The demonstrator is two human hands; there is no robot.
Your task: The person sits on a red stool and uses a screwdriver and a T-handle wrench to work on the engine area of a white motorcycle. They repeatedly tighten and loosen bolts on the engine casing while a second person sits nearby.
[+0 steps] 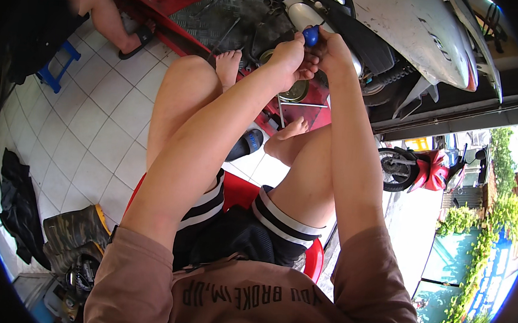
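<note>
My left hand (296,57) and my right hand (333,49) meet in front of a parked motorbike (409,37) with pale silver-white panels. Between their fingertips is a small, rounded, glossy blue thing (311,35); its exact kind does not show. The left thumb and forefinger press on its left side while the other fingers curl below. On its right, the right hand's fingers close against it, partly hidden by the hand itself. Just behind is the bike's silver metal tube (302,14). Below the hands a round metal dish (295,93) lies on a red platform (321,94).
A thin chrome rod tool (305,105) lies by the dish. My bare feet flank it, with a dark sandal (247,145) nearby. At the upper left, another person's leg (110,19) is near a blue stool (67,64). A red motorbike (432,170) stands outside, right.
</note>
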